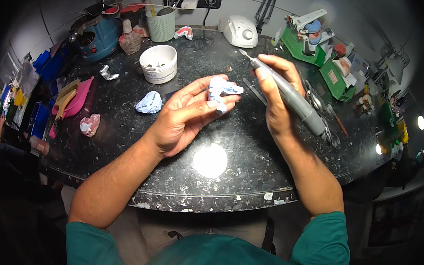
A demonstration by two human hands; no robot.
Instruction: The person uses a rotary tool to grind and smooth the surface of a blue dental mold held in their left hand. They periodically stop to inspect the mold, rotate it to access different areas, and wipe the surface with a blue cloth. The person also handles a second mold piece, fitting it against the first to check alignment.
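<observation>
Between the thumb and fingers of my left hand (184, 113) is a white and blue dental cast (219, 90), roughly arch-shaped, held above the bench. My right hand (280, 100) grips a grey rotary handpiece (290, 96) like a pen. Its thin bur tip (245, 53) points up and to the left, apart from the cast. A cord hangs from the handpiece's rear end. On the bench to the left of my left hand lies a pale blue plaster piece (149, 103) with dark marks on it.
A white tub (158, 65) stands behind my left hand. Farther left are a pink dustpan (78, 96) with a brush, a pink and white cast (89, 124) and a blue machine (94, 37). A white control box (240, 32) sits at the back. Green bins (337, 80) hold casts at right.
</observation>
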